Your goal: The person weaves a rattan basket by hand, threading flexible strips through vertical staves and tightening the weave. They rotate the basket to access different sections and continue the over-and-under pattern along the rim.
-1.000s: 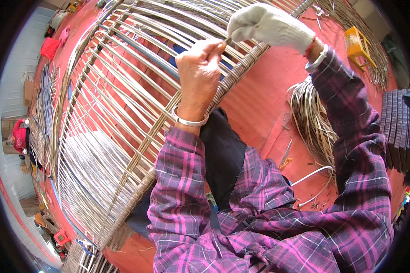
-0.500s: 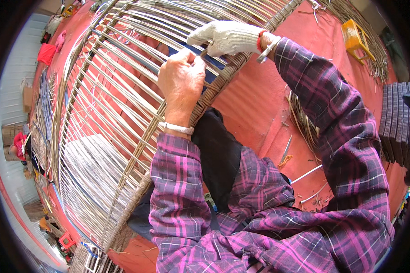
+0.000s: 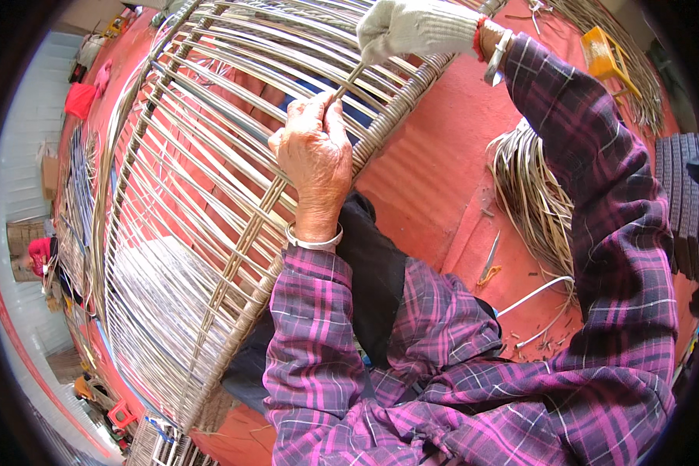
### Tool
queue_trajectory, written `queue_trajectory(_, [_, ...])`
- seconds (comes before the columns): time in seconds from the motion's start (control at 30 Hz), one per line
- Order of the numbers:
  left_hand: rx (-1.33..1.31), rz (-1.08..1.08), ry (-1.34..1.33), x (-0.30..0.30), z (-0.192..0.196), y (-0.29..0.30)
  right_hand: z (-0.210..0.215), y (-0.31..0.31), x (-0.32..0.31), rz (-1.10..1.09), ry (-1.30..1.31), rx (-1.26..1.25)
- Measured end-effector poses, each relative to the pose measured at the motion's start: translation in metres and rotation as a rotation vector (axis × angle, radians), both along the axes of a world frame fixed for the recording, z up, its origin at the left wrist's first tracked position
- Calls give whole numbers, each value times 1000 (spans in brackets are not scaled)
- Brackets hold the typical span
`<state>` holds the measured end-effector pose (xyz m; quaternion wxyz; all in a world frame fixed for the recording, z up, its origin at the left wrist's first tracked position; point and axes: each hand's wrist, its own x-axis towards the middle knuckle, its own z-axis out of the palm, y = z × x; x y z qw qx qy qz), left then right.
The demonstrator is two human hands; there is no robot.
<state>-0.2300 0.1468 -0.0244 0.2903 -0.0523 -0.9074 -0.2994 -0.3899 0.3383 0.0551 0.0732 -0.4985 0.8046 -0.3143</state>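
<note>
Item: large rattan frame (image 3: 210, 233) propped across my lap; my bare left hand (image 3: 314, 151) pinches the weaving strand (image 3: 348, 84) closed against a rib, my gloved right hand (image 3: 415, 27) grips its upper end—best kept taut, flat, untwisted.

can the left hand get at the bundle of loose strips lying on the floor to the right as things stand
Probably not directly: the left hand is pinching a strip on the woven frame, and the right arm crosses between it and the bundle of loose strips.

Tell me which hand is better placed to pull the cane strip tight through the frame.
Likely the right hand: gloved, it grips the cane strip above the left hand, which pinches it at the woven frame.
</note>
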Motion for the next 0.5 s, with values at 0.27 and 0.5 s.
queue_trajectory(0.27, [-226,20,-460,8,9,-1,-40,43,19,-482,-110,256])
queue_trajectory(0.5, [-136,-151,-468,53,28,-25,-31,43,69,-261,-232,157])
